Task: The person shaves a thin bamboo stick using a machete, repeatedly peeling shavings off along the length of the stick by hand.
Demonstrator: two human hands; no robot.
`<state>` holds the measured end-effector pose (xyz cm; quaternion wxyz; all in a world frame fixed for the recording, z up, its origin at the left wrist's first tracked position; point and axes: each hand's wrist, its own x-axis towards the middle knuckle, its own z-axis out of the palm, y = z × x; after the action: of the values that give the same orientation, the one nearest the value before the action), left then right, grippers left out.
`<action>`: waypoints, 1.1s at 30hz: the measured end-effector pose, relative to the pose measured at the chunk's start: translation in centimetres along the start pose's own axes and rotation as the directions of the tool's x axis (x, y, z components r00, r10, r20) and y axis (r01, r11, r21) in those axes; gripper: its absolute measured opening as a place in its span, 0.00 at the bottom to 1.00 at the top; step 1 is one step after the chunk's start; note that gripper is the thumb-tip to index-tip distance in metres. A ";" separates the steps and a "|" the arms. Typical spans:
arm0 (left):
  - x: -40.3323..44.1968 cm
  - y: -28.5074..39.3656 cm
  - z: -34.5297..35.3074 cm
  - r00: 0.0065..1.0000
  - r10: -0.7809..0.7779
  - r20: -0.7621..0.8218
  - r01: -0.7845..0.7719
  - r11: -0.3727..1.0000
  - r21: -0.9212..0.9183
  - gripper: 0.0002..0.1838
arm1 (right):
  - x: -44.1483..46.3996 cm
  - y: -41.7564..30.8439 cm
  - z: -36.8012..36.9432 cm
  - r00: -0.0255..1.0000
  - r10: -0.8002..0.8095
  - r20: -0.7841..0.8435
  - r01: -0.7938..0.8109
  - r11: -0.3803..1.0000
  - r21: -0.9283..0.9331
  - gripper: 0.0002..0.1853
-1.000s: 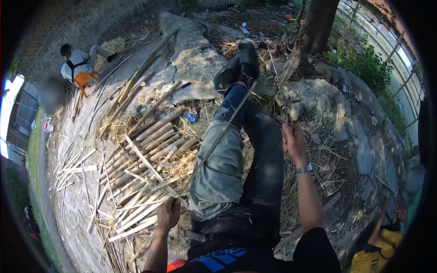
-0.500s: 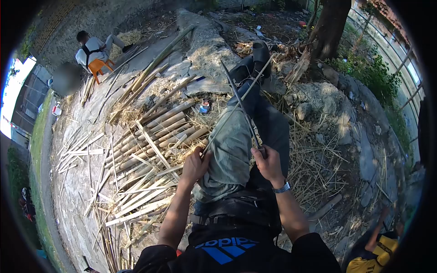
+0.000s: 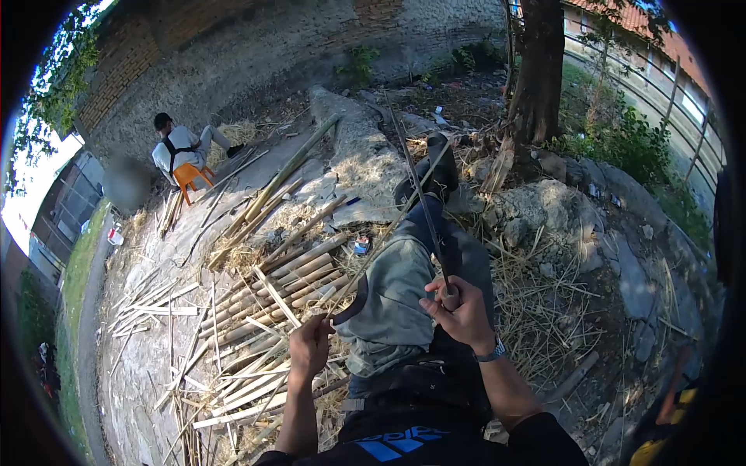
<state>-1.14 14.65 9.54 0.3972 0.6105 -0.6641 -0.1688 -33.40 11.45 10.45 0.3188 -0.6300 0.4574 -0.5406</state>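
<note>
The long blade (image 3: 436, 242), clasped in your right hand (image 3: 468, 317), no longer stands apart from the thin strip (image 3: 374, 258) pinched in your left hand (image 3: 309, 348) but crosses it above your legs (image 3: 396, 303), apparently bringing both into working position.

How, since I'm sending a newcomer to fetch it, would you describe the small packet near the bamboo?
Find the pile of bamboo poles left of the seated person's legs. At the pile's far end, on the side towards those legs, lies the packet. Its mixed blue, red and white sets it apart from the tan poles and the slim, plain dark-blue object beyond it.
</note>
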 end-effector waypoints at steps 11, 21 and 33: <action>-5.9 2.3 1.4 0.956 -0.021 0.294 0.093 0.968 -0.235 0.15 | 3.9 -6.9 4.1 0.984 -0.034 -0.177 0.090 0.944 0.317 0.14; -0.9 6.1 2.6 0.949 0.044 0.311 0.188 0.715 -0.674 0.23 | 0.9 -6.3 4.2 0.958 -0.272 -0.095 0.281 0.954 0.107 0.20; -1.4 6.3 0.3 0.844 -0.095 0.527 0.502 0.484 -0.717 0.21 | -3.3 -7.0 3.5 0.943 -0.135 0.304 0.257 0.876 -0.408 0.32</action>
<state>-5.74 17.11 13.42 0.4495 0.4031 -0.4496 -0.6583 -28.35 16.78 14.72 0.1690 -0.7961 0.4540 -0.3627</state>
